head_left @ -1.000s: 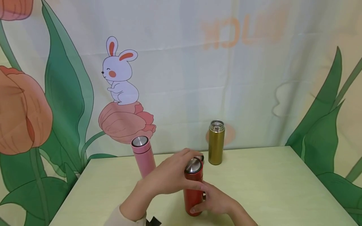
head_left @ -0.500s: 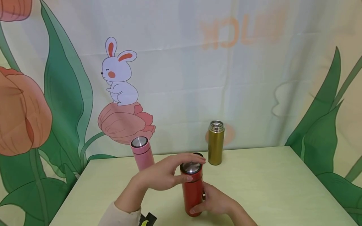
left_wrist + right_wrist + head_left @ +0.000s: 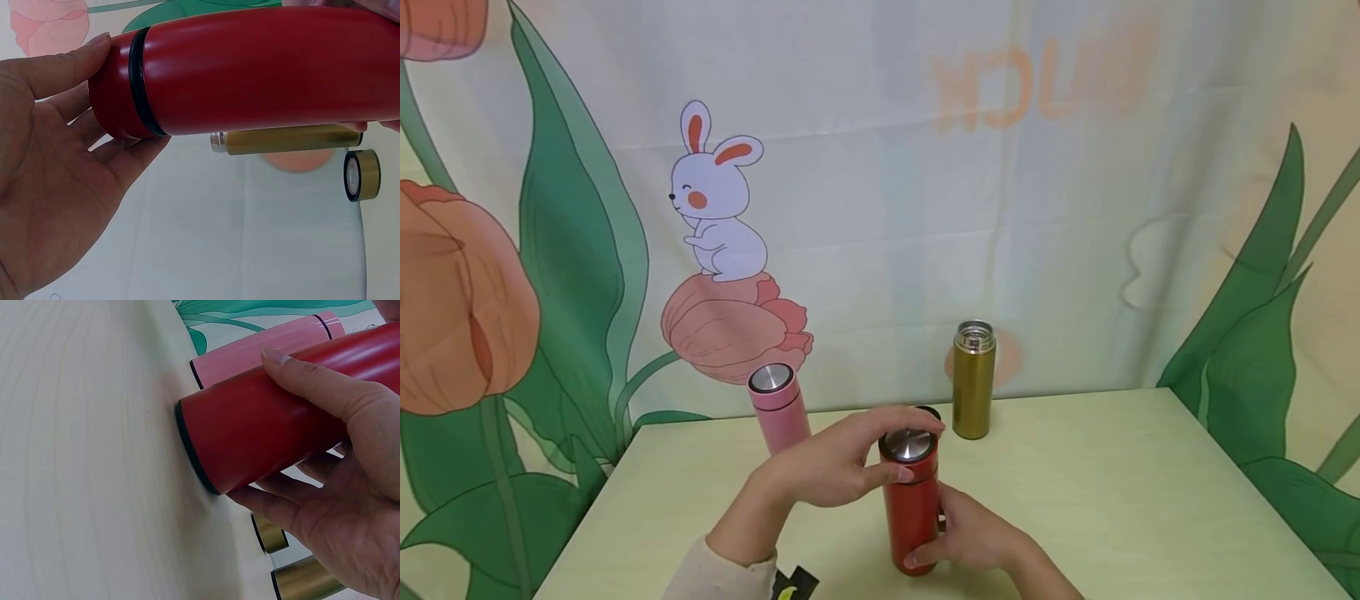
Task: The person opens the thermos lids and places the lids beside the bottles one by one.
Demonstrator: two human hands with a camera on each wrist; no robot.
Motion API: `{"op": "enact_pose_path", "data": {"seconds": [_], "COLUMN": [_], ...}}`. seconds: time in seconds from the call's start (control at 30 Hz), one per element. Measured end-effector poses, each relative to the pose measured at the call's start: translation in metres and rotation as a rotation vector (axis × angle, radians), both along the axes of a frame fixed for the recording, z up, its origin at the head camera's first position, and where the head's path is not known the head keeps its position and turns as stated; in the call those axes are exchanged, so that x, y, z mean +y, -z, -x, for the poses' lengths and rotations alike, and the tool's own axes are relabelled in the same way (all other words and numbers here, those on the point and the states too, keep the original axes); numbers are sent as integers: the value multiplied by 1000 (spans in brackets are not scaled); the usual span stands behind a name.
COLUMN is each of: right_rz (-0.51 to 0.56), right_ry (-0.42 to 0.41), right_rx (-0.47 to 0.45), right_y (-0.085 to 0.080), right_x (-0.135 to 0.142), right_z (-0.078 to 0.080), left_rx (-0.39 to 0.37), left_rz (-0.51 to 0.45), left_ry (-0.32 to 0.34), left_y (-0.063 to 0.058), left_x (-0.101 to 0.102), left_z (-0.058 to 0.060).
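Observation:
A red thermos [image 3: 912, 521] with a steel-topped lid [image 3: 908, 445] stands upright at the front of the table, its base at the tabletop. My left hand [image 3: 835, 458] grips the lid from above, thumb on the near side and fingers reaching over to the far side; the left wrist view shows fingers and thumb round the red lid above the black ring. Lower down, my right hand [image 3: 973, 533] holds the thermos body from the right, thumb across the front. In the right wrist view, the thumb and fingers lie on opposite sides of the red body.
Left and behind stands a pink thermos [image 3: 782, 421] with its lid on. At the back, a gold thermos [image 3: 973, 392] stands with its steel mouth uncovered. A gold lid [image 3: 363, 175] lies near it, inner side showing. A printed cloth [image 3: 880, 208] hangs behind the table [image 3: 1120, 492].
My left hand has drawn slightly left and shifted its grip on the lid, thumb now on the lid's near side; the thermos top tilted a little left. My right hand has stayed put.

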State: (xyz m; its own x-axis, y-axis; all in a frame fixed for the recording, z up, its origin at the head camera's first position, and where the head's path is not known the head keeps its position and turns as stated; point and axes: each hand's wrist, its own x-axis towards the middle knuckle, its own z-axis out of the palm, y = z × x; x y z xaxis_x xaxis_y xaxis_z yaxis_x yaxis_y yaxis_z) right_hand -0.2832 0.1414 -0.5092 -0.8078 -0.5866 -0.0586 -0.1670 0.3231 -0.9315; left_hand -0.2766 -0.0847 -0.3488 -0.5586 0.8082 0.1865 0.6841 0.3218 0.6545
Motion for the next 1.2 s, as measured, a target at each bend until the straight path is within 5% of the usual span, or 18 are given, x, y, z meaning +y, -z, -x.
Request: {"op": "enact_pose_path", "data": {"seconds": [0.5,1.2], "right_rz": [-3,9], "right_ry": [-2,-17], "right_rx": [17,36], "right_y": [1,2], "right_x": [0,1], "right_z": [-2,-3], "left_rx": [65,277], "left_rz": [21,205], "left_ry": [1,-235], "left_y": [-1,-14], "left_x": [2,16], "left_z": [-2,-16]}}
